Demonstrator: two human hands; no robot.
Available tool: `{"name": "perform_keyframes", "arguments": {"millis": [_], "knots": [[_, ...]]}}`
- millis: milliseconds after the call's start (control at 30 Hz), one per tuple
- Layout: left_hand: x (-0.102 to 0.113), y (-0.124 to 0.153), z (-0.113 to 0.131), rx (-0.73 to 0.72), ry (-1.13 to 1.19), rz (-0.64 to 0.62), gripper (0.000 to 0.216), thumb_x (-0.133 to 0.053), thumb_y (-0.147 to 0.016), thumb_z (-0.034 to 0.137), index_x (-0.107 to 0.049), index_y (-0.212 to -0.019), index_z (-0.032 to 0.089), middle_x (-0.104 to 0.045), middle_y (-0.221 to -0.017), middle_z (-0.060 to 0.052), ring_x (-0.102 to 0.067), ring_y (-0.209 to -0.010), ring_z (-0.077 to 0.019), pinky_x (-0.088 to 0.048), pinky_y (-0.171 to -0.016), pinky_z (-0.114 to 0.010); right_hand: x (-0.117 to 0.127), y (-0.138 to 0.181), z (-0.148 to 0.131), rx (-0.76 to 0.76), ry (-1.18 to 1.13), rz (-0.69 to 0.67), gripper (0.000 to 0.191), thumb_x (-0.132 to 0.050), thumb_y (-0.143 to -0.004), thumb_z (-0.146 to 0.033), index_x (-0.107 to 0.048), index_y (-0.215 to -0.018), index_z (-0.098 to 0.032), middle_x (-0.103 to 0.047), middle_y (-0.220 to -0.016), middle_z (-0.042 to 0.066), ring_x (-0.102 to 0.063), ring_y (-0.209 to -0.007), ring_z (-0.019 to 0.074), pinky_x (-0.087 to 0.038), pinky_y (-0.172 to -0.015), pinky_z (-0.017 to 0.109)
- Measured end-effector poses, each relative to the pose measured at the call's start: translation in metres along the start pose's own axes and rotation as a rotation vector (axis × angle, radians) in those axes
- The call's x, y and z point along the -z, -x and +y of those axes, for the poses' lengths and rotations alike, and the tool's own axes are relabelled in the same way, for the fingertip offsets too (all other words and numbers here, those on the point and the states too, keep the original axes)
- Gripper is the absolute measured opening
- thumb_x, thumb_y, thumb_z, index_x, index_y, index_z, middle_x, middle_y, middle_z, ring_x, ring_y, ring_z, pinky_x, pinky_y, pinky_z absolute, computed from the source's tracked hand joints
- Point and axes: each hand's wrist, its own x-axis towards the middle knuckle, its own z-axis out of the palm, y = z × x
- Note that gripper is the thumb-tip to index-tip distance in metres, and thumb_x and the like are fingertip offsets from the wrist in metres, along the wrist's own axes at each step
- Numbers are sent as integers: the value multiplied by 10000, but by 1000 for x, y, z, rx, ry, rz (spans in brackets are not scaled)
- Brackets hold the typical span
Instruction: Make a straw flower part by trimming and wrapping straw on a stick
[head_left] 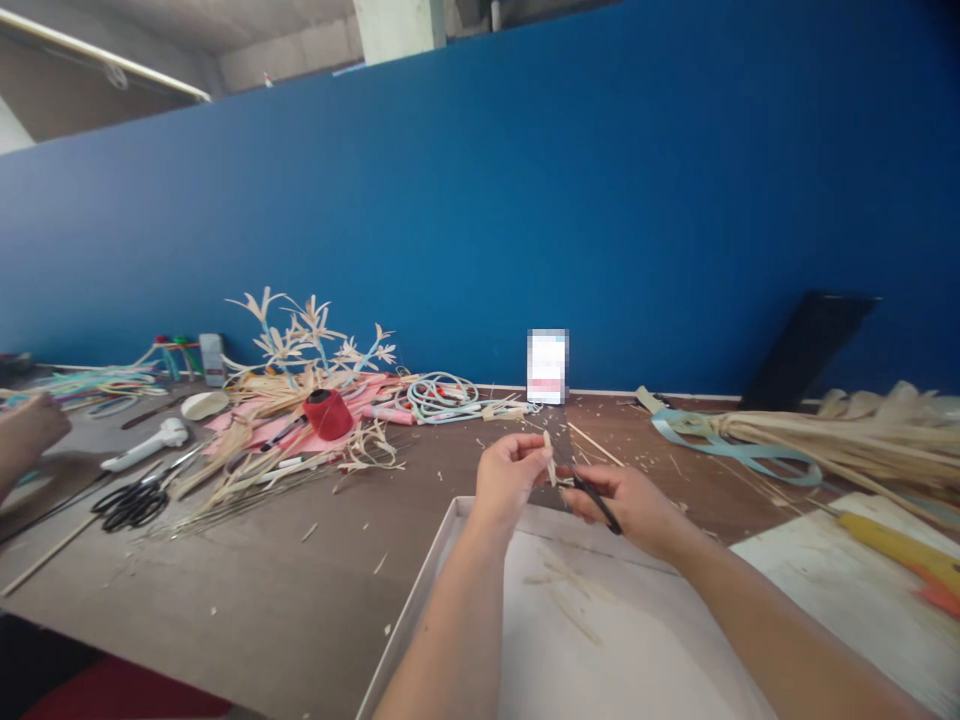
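Observation:
My left hand [508, 476] is closed in a pinch on a small pale straw piece [549, 460] held upright above the far edge of a white tray [420, 600]. My right hand [634, 505] is closed round small black-handled scissors [596, 498], whose blades point at the straw piece. The two hands are close together, nearly touching. A few straw offcuts [562, 585] lie in the tray under my forearms.
A heap of straw flowers [300, 345], pink paper and a red thread spool [328, 413] lies at the left, with black scissors [131, 500] and a white tool [146, 445]. A straw bundle with blue ribbon [810, 440] is right. Another person's hand [26, 430] shows at far left.

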Motion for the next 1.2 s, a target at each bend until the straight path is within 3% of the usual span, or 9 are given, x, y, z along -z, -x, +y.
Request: {"name": "perform_keyframes", "arguments": {"millis": [467,767,967,1200], "knots": [[0,-1,1,-6,-22,7,215,-688,-615,258,-644,-790,141,-628,-661,-12,-541,-550,-75,-429,-522,-181,0,1,0,59,116,36,449,-572,-739,-462,-629,-1080,-176,-498,-555,-28,-432,-548,131,-344,-539,245],[-1,-1,0,9,-59,24,197,-692,-600,254,-646,-755,142,-628,-642,-16,-541,-544,-83,-430,-518,-188,-1,2,-4,25,44,39,448,-610,-708,-442,-642,-1060,-167,-503,-545,-20,-444,-522,125,-365,-518,250],[-2,-1,0,16,-82,25,191,-679,-621,268,-634,-749,134,-596,-574,1,-529,-515,-74,-422,-491,-173,3,0,-3,-54,-81,162,559,-677,-641,-436,-612,-1115,-148,-544,-558,-18,-468,-511,118,-403,-515,257],[-3,-1,0,57,-63,36,178,-687,-619,242,-611,-736,131,-629,-631,-26,-596,-582,-101,-439,-484,-162,10,-6,2,-57,-210,270,633,-722,-589,-470,-600,-1118,-143,-625,-656,33,-558,-594,148,-461,-603,290]]}}
